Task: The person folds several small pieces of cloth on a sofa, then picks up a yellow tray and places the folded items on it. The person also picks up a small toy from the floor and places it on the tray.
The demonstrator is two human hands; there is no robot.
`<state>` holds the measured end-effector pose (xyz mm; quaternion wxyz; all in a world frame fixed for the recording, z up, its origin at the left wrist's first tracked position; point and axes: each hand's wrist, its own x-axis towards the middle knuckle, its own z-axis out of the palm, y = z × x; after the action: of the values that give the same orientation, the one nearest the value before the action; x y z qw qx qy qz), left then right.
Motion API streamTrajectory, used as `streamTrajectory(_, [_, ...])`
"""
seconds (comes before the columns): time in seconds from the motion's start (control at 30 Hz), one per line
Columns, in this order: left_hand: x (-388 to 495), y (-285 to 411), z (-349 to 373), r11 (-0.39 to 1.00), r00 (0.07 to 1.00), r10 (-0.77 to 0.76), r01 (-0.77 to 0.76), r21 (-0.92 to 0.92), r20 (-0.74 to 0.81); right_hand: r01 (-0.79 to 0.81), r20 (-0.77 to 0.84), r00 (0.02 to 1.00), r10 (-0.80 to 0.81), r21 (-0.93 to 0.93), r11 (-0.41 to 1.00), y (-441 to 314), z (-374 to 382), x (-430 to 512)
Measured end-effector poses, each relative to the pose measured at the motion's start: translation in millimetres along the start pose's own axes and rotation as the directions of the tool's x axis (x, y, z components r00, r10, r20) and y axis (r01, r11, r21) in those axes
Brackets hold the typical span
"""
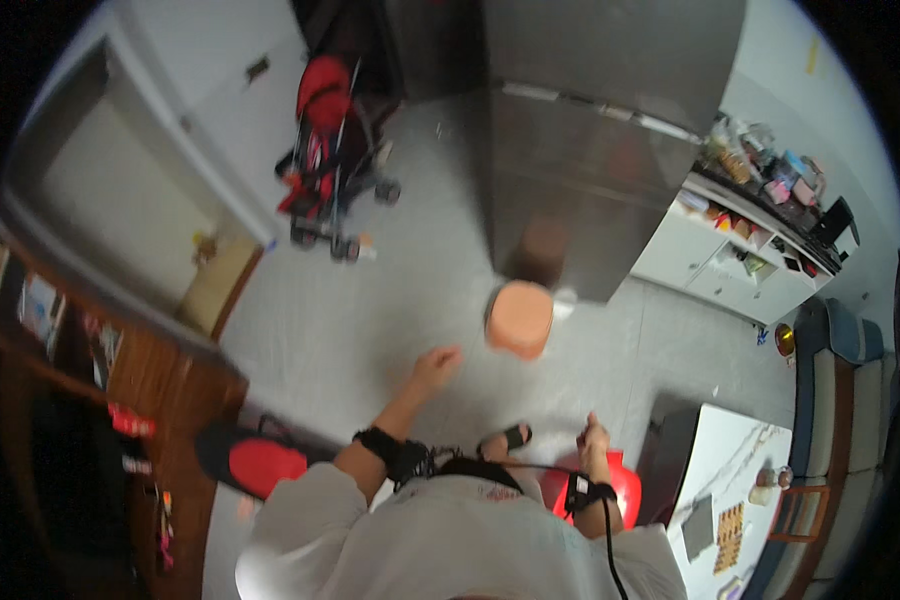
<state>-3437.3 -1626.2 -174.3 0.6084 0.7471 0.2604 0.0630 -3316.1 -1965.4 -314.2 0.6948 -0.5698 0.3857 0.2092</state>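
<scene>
My left hand [436,366] is held out over the grey floor, blurred, its fingers curled and no object seen in it. An orange stool [521,313], the thing nearest to it, stands a little beyond on the right. Lower on the right is my right hand [592,439], fingers also drawn in and nothing visible in the grip. It hangs in front of a red plastic seat [627,491], which the forearm partly hides. Both forearms wear black straps, and a cable runs from the right one. One sandalled foot [506,441] shows below, between the hands.
A tall grey refrigerator [585,172] rises behind the stool. A red stroller [322,150] stands at far left, beyond a wooden cabinet [172,382]. To the right are a marble-patterned table [746,442], a cushioned bench [825,405] and a white sideboard [675,247] loaded with bags.
</scene>
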Motion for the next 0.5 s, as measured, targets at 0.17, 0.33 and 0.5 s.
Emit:
streamTrajectory(0.17, [104.4,83.5,77.3,0.990,0.971,0.132,-0.121,-0.066,0.197,0.128,-0.004,0.992,-0.129,0.138,0.982,-73.5,14.1,41.0])
streamTrajectory(0.33, [178.4,146.8,175.6,0.942,0.832,0.317,-0.334,-0.047,0.456,0.199,-0.182,0.973,-0.145,0.327,0.924,-122.6,-19.0,67.9])
streamTrajectory(0.5, [246.0,172.7,281.2,0.997,0.716,0.071,-0.057,-0.043,0.694,0.245,-0.496,0.863,-0.094,0.250,0.937,-147.5,-59.7,109.7])
